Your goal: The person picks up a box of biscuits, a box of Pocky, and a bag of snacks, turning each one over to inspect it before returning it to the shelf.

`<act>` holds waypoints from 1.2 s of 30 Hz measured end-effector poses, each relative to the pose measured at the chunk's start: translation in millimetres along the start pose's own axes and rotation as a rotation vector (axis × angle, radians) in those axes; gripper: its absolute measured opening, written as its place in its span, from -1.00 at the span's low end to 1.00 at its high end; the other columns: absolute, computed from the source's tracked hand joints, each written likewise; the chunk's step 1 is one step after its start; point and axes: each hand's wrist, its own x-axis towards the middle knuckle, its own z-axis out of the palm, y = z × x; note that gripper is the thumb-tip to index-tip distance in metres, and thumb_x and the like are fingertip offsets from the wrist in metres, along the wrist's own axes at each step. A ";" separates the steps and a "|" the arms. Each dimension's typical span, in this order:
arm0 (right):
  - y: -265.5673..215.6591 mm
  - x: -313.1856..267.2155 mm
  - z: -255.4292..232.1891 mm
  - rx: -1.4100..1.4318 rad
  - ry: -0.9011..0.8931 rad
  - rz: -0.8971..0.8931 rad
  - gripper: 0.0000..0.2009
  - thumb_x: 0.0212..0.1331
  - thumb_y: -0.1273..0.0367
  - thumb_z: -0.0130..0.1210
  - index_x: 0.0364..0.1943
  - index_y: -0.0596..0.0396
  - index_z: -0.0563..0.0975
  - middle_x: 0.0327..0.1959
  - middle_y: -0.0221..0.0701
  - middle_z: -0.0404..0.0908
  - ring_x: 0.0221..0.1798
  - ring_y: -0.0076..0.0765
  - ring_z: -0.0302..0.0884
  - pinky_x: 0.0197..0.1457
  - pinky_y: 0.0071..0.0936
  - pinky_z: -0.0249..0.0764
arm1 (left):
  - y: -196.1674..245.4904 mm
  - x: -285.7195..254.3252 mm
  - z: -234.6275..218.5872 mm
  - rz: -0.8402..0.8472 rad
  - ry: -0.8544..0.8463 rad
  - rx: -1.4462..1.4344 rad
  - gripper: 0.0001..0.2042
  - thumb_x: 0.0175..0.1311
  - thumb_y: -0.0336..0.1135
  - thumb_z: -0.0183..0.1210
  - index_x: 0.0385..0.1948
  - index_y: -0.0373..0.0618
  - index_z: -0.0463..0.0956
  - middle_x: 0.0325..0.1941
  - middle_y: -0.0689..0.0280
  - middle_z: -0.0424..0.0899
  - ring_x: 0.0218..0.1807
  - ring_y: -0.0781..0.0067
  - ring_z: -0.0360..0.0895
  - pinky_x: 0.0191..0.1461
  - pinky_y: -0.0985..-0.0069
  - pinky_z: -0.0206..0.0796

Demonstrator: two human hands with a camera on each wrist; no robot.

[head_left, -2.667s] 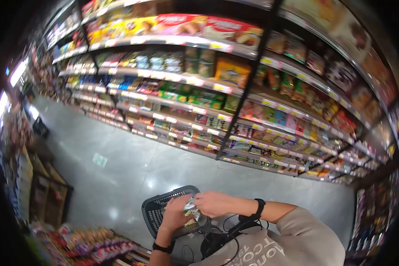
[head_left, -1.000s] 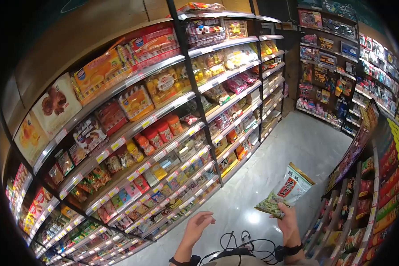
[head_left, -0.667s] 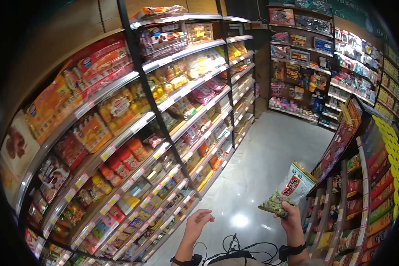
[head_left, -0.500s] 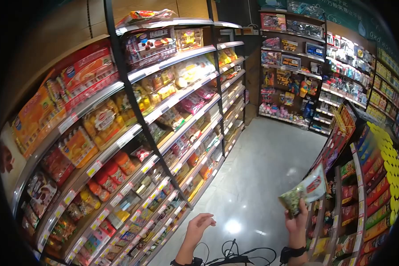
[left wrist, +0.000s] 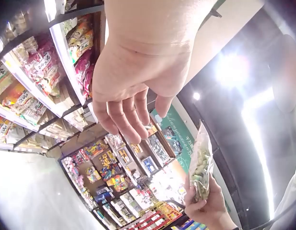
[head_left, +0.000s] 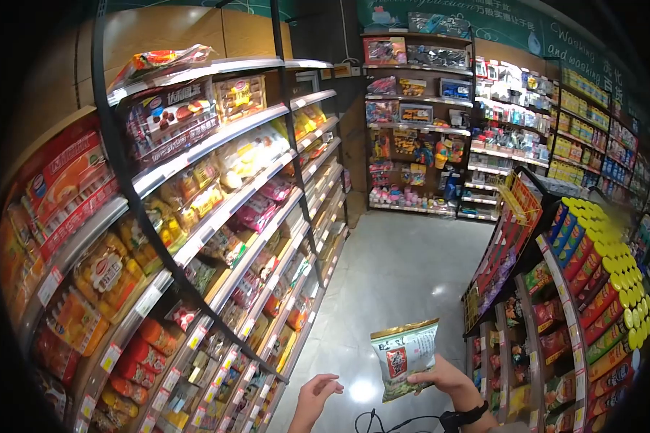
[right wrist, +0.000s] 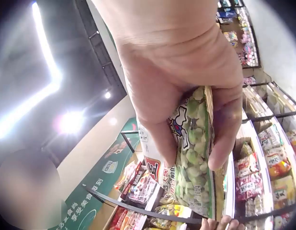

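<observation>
A pale green and white snack bag [head_left: 404, 350] with a red label and gold top edge stands tilted in front of the body. My right hand [head_left: 444, 377] grips it by its lower right side, thumb across the front. In the right wrist view, thumb and fingers pinch the bag [right wrist: 192, 160] from both faces, and its printed green peas show. My left hand [head_left: 315, 398] hovers to the left of the bag, apart from it, holding nothing. Its fingers [left wrist: 132, 112] hang loosely bent in the left wrist view.
Tall shelves of packaged snacks [head_left: 217, 195] line the left side. On the right stand a low shelf of bags and a rack of yellow-lidded cans [head_left: 628, 267]. Grey floor [head_left: 397, 267] runs between them to a toy shelf [head_left: 415, 123]. Black cables [head_left: 397, 420] hang near the waist.
The view has turned right, away from the earlier basket, which is out of sight. The right hand has brought the bag leftward from the right, its label turned to face me. The left hand stays loose.
</observation>
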 end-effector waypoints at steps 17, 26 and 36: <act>-31.1 53.7 -37.5 0.609 0.130 -0.413 -0.49 0.17 0.42 0.26 0.20 0.28 0.40 -0.02 -0.04 0.64 -0.13 -0.01 0.70 -0.31 -0.11 0.74 | 10.9 77.2 -10.4 0.066 -0.035 0.037 -0.72 0.43 -0.32 0.16 0.05 -0.29 0.57 -0.24 0.22 0.70 -0.16 0.43 0.64 0.02 0.47 0.49; -41.0 119.1 -81.0 0.092 -0.069 -0.098 -0.53 0.08 0.42 0.38 0.09 0.25 0.52 -0.13 -0.24 0.70 -0.22 -0.27 0.69 -0.37 -0.33 0.68 | 7.7 97.5 -27.6 0.079 0.086 0.092 -0.72 0.40 -0.34 0.17 0.03 -0.31 0.57 -0.22 0.17 0.70 -0.17 0.37 0.69 -0.01 0.44 0.55; -51.6 270.6 -114.5 0.140 -0.290 -0.027 -0.51 0.02 0.46 0.42 0.08 0.25 0.53 -0.08 -0.28 0.70 -0.13 -0.32 0.68 -0.28 -0.39 0.68 | 32.7 154.1 -23.0 0.086 0.315 0.143 -0.76 0.38 -0.30 0.19 -0.03 -0.19 0.60 -0.23 0.29 0.71 -0.25 0.50 0.65 -0.22 0.61 0.48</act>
